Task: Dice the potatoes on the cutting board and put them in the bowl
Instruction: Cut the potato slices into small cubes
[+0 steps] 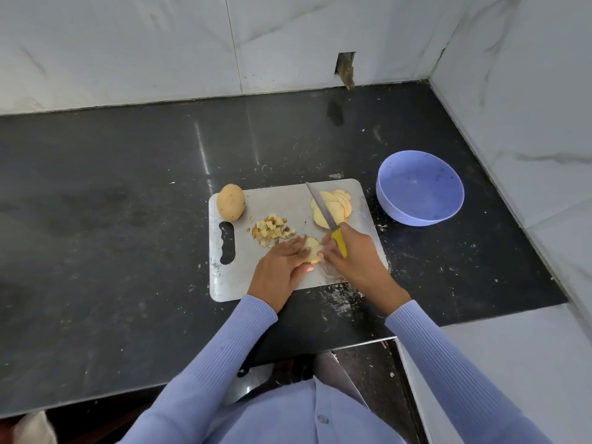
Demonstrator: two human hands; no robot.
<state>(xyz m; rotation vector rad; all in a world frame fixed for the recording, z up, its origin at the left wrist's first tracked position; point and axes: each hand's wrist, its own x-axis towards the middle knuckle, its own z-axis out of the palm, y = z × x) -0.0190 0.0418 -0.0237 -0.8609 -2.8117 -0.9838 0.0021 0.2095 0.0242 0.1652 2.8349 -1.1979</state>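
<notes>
Head view shows a person at a dark table [128, 193] with a metal cutting board [282, 200] on it. The left hand [278, 264] lies flat, fingers straight, pressing on a small stack of potato slices [312, 248] near the middle of the board. The right hand [347, 248] has its grip wrapped around the yellow handle of a knife [326, 216], and its fingertips touch the same stack. The blade points to the far side, over more fanned slices [333, 205]. A little pile of potato cubes [272, 230] sits to the left. One whole potato [230, 201] waits at the far left corner. The purple bowl [419, 187], just right of the board, looks empty. So I think only a small part is done: most cutting is left, and nothing is in the bowl yet.
</notes>
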